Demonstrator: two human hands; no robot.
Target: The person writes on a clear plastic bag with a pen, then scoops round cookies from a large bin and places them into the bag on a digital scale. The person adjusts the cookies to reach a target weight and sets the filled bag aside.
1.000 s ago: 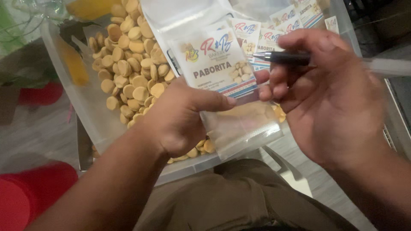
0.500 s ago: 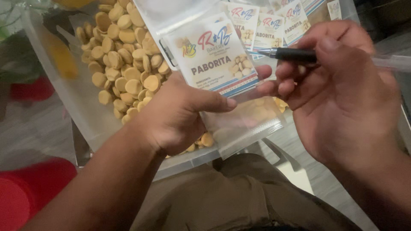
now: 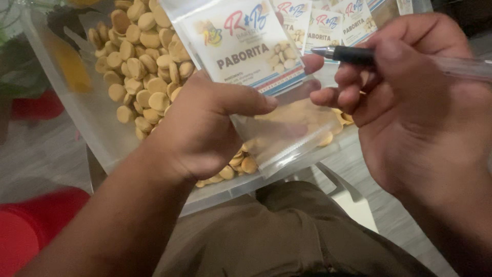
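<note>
Nearest the lens, olive-brown trousers (image 3: pixel 287 241) across the lap. Above them, left hand (image 3: pixel 205 128) clamped, thumb over front, on a clear plastic pouch with a white printed label (image 3: pixel 256 66). Right hand (image 3: pixel 410 102) closed around a black-tipped clear pen (image 3: pixel 359 55), fingertips touching the pouch's edge. Beyond, a translucent plastic tub (image 3: pixel 97 128) heaped with small round tan biscuits (image 3: pixel 143 56); farther back, more labelled pouches (image 3: pixel 328 25).

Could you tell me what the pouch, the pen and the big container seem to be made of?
The pouch in the left hand looks like thin clear glossy plastic film: biscuits show through it below its printed label. The pen in the right hand seems hard plastic, with a black grip, clear barrel and a metal-looking tip. The container appears frosted translucent plastic, its walls cloudy.
</note>
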